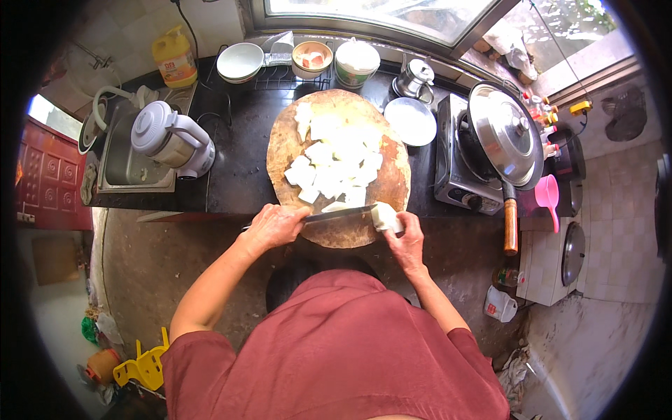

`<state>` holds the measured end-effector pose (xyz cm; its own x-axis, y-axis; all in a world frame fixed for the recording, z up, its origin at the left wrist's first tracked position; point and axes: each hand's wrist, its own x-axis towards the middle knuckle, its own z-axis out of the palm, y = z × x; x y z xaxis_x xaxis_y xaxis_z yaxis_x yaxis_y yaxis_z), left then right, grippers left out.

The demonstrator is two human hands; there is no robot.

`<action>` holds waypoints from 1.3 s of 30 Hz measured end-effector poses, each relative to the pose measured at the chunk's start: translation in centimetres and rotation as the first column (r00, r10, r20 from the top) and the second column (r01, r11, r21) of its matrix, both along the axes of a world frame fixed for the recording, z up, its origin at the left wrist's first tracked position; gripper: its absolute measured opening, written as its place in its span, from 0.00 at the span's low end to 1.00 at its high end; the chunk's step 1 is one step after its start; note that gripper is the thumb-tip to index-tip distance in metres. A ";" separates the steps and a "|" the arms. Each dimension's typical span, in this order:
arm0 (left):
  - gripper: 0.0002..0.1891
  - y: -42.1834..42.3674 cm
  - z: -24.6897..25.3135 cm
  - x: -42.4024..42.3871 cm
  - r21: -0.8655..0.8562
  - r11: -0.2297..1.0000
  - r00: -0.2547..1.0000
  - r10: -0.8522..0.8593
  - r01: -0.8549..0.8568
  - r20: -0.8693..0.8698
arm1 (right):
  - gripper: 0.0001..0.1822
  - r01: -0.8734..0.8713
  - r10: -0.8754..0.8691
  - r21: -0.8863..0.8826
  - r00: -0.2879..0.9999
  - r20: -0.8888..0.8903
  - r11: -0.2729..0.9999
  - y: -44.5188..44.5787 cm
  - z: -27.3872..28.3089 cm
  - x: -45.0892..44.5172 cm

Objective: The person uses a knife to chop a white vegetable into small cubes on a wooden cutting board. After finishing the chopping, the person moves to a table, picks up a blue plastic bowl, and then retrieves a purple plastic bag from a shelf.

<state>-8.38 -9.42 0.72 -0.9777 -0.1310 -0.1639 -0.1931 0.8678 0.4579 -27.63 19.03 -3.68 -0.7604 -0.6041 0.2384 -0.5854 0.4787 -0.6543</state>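
A knife lies across the near part of a round wooden chopping board, its handle in my left hand. Its tip end meets a pale chunk of food, which my right hand grips at the board's right near edge. Beyond the blade, many pale cut chunks are heaped on the board; bright glare washes out the far ones, and I cannot tell what food they are.
Left stand a white blender-like jug and a steel sink. A white plate and a gas stove are at the right; a lidded wok on it has its wooden handle jutting past the counter. Bowls line the back.
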 end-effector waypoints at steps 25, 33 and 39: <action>0.03 2.3 1.9 0.9 -0.451 0.868 0.905 -0.006 -0.206 -0.425 | 0.16 -0.701 0.667 0.099 0.706 0.238 0.706 -12.6 10.8 -2.0; 0.04 1.9 3.0 0.2 -0.483 0.855 0.877 -0.074 -0.190 -0.475 | 0.10 -0.709 0.707 0.196 0.701 0.092 0.677 -14.4 7.6 -3.2; 0.06 2.0 3.3 1.1 -0.302 0.928 0.911 0.085 -0.220 -0.403 | 0.12 -0.471 0.462 0.043 0.877 0.134 0.881 -13.9 4.9 -8.4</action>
